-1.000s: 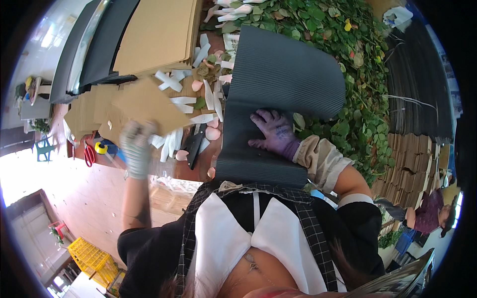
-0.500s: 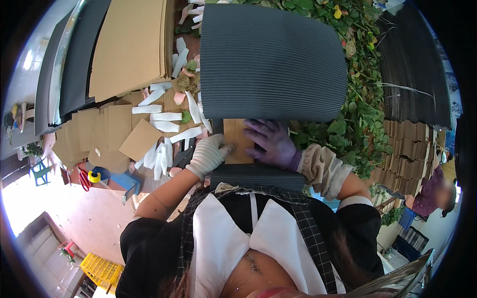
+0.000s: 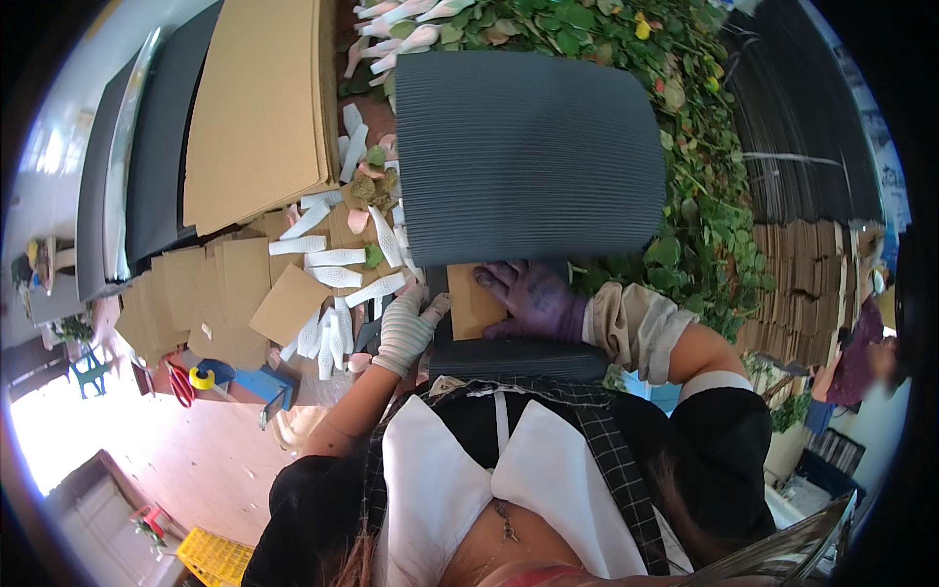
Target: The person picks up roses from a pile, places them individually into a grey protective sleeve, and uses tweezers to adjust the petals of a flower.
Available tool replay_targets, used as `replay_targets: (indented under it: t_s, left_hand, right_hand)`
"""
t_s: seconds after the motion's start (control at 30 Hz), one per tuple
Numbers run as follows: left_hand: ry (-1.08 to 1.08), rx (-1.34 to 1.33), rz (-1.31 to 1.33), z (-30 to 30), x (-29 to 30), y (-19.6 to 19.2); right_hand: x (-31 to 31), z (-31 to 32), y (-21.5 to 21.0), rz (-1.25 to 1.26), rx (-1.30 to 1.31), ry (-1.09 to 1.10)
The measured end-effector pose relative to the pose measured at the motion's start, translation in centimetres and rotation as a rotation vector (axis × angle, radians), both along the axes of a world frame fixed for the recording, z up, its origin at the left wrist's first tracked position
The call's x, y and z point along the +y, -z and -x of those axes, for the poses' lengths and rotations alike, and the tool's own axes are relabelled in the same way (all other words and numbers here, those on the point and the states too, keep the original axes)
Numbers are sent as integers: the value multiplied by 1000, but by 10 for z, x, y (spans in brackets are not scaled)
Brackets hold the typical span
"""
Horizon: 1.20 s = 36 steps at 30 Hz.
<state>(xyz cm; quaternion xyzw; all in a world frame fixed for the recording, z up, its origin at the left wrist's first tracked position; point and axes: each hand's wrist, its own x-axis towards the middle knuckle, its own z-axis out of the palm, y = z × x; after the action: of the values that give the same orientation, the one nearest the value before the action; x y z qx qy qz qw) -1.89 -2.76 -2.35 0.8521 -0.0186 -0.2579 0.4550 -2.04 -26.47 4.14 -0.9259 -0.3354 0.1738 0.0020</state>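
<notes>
A large black corrugated sheet point(image 3: 528, 157) lies in front of me, with a narrower black ribbed strip point(image 3: 518, 360) close to my body. In the gap between them rests a tan cardboard piece point(image 3: 471, 301). My right hand point(image 3: 538, 298), in a stained purple glove, lies on the cardboard's right side with fingers stretched and spread. At its left edge is my left hand point(image 3: 404, 333), in a white ribbed glove, with thumb and fingers apart beside the black border. Nothing shows in either hand.
White foam net sleeves point(image 3: 335, 258) and small cardboard squares point(image 3: 290, 298) lie to the left, below a large cardboard stack point(image 3: 259, 108). Red-handled scissors point(image 3: 181, 383) sit at the table edge. Leafy green stems point(image 3: 699, 186) and stacked cardboard point(image 3: 802, 289) fill the right. Another person point(image 3: 859, 354) is at far right.
The view has shifted, so the table's things appear lower. My left thumb has drawn back off the cardboard to its edge. My right hand stays on the cardboard, its thumb now lower.
</notes>
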Motion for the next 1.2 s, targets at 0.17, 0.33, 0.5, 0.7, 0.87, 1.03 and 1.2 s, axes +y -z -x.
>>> replay_targets:
  t_s: [0.17,0.33,0.5,0.7,0.87,1.03,1.2]
  left_hand:
    - [-84,202,44,-5,-7,-26]
    - [-97,132,90,4,0,5]
    - [9,59,-24,7,3,-3]
    - [230,-757,109,-27,-10,-73]
    - [857,-576,-333,-29,-56,-54]
    - [1125,-485,-651,-37,-72,-69]
    - [1249,-461,-803,-37,-96,-83]
  right_hand:
    - [-1,0,8,-22,-52,9]
    - [5,5,8,-5,-80,52]
    - [2,6,15,-77,-5,57]
    - [-3,10,21,-243,-123,72]
    - [-24,-8,16,-366,117,136]
    - [-40,24,-11,-775,49,418]
    - [-47,43,-122,-771,-457,140]
